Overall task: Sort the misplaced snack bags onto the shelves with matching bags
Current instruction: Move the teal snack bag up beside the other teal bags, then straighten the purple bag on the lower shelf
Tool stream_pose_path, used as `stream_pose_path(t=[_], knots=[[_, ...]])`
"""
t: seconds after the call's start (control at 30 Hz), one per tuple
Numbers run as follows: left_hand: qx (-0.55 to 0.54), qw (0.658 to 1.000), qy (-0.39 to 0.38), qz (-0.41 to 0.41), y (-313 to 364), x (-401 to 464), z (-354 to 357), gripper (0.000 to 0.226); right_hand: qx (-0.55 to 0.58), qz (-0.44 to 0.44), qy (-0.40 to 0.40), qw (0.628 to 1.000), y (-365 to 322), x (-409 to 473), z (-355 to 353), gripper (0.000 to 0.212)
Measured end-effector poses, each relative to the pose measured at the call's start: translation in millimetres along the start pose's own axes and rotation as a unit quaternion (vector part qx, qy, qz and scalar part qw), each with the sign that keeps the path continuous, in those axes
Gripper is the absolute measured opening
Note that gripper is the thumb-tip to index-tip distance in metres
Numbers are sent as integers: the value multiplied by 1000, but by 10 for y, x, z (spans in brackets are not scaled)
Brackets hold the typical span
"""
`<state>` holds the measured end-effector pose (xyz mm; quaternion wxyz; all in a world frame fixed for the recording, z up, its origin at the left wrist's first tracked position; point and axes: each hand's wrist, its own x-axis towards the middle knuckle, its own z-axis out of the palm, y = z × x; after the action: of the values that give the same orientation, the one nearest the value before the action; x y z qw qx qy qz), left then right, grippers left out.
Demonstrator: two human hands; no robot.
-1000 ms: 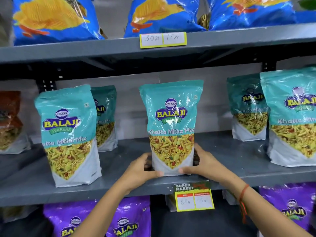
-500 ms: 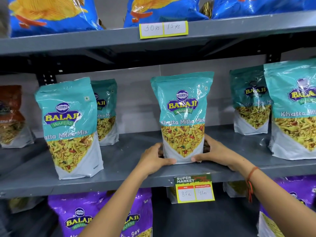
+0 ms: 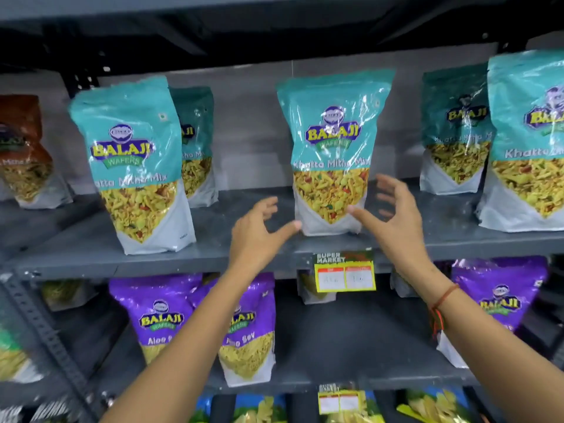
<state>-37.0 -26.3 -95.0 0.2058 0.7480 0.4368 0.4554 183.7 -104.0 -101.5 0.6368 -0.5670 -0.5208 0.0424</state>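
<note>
Both hands hover spread open at the foot of a teal Khatta Mitha Mix bag, which stands upright near the middle of a grey metal shelf. To the left of that bag, the left hand has its fingers splayed, thumb tip just at the bag's lower left corner. To the right of it, the right hand is equally wide, thumb against the lower right corner, fingers curled loosely and gripping nothing; a red thread band circles that wrist. Left of the centre bag on the same shelf sits a brown bag at the far edge, then a front teal bag with a second teal bag behind it. Right of the centre bag stand two more teal bags, a rear one and a nearer one cut off by the frame, making five teal bags in all. Each shows yellow snack mix through a clear window. Below the centre bag, a yellow price tag hangs from the shelf edge, and the shelf beneath holds three purple Aloo Sev bags: two at left, one at right.
</note>
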Motion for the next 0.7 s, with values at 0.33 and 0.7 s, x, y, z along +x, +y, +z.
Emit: stream_pose_path(t=[0.33,0.7], knots=[[-38,983,138,-116,-1486,-1371,-235,20,19,-86,23,996,302,-1499,582,27],[-52,915,-157,-368,-2656,-1636,210,94,-132,196,-438,868,1722,-1857,1796,75]])
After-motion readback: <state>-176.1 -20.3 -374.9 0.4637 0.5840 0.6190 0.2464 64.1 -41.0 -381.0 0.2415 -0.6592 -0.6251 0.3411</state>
